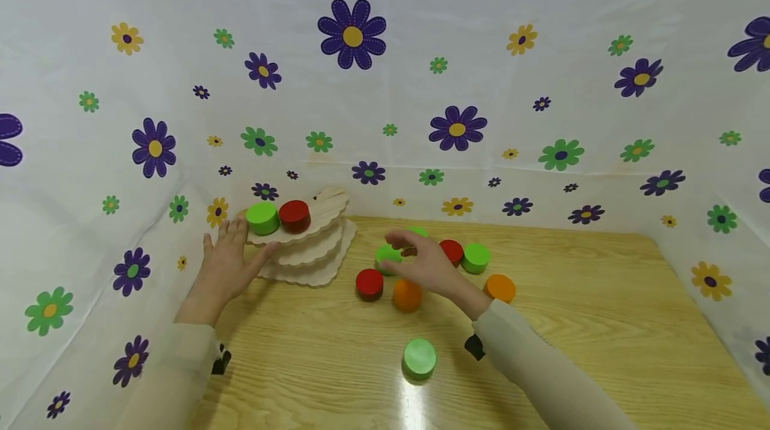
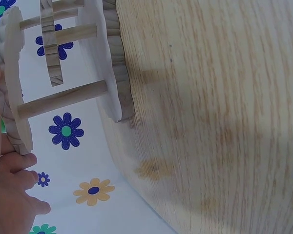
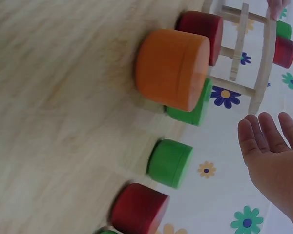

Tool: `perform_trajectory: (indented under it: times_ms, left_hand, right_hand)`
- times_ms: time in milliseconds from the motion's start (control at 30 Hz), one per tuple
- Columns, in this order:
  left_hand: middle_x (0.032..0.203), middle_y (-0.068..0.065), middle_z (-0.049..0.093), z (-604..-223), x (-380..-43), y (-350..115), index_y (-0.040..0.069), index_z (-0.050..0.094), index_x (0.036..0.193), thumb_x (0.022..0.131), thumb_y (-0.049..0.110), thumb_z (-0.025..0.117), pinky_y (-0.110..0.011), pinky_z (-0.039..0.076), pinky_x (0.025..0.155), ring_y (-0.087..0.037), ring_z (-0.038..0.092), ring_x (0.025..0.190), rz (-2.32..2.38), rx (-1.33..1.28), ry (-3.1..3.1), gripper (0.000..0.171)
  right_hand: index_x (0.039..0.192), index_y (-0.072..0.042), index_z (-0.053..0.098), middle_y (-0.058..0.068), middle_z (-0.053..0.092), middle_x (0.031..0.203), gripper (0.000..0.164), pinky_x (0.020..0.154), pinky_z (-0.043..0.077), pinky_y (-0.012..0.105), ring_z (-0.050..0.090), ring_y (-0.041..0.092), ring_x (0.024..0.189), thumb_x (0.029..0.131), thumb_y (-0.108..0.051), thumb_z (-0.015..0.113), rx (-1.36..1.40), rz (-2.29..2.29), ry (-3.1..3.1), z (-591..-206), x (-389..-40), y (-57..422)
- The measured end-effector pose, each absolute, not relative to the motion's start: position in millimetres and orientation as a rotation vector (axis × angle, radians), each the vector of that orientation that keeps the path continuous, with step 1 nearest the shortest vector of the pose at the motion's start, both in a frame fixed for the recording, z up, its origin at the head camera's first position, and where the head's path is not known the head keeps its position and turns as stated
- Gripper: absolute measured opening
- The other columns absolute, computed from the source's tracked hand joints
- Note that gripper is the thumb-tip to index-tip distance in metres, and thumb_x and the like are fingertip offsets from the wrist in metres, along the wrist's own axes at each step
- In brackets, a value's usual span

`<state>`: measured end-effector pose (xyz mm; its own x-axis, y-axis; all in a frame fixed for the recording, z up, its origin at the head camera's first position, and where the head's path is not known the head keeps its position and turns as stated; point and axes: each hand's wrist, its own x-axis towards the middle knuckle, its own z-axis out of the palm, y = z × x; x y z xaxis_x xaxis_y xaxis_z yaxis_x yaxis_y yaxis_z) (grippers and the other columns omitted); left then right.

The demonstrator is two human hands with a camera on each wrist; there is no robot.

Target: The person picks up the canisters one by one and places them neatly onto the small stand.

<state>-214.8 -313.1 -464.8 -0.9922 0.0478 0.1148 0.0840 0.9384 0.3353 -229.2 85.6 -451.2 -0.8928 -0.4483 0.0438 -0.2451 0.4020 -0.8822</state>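
Note:
A three-tier wooden stand (image 1: 307,274) with scalloped edges stands at the back left. On its top tier sit a green cylinder (image 1: 262,217) and a red cylinder (image 1: 295,216), side by side. My left hand (image 1: 225,269) rests against the top tier's left end, fingers extended and thumb along the near edge. In the left wrist view, part of this hand (image 2: 14,190) shows beside the tier. My right hand (image 1: 430,266) hovers over the loose cylinders, fingers slightly bent and nothing in them. Beneath or beside it are a green cylinder (image 1: 388,259) and an orange one (image 1: 407,295).
More cylinders lie around the right hand: red (image 1: 369,284), another red (image 1: 451,252), green (image 1: 476,257) and orange (image 1: 500,288). A light green cylinder (image 1: 419,358) stands nearer the front. Flower-printed cloth (image 1: 397,95) borders the wooden table (image 1: 601,323) at the back and sides.

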Motion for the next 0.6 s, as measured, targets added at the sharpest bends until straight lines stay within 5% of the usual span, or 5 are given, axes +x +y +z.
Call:
perform_trajectory:
  times_ms: [333,600]
  left_hand:
    - [0.170,-0.035,0.015,-462.0,-212.3,-313.0,-0.012,0.018,0.163,0.103,0.073,0.042,-0.081,0.002,0.122,-0.058,0.009,0.158,-0.517,-0.088,-2.993,0.107]
    - [0.170,-0.036,0.015,-463.2,-214.5,-312.7,-0.012,0.018,0.163,0.103,0.072,0.043,-0.081,0.002,0.121,-0.059,0.010,0.158,-0.513,-0.102,-2.986,0.106]
  right_hand:
    - [0.147,-0.002,0.057,0.017,0.062,0.149,0.065,0.117,0.047,0.054,0.058,0.040,0.134,0.093,-0.028,0.082,-0.583,-1.478,2.405,-478.5,-211.2,110.6]
    - [0.149,-0.002,0.055,0.016,0.061,0.150,0.069,0.116,0.049,0.051,0.059,0.032,0.134,0.094,-0.034,0.082,-0.562,-1.403,2.427,-497.6,-204.6,121.2]
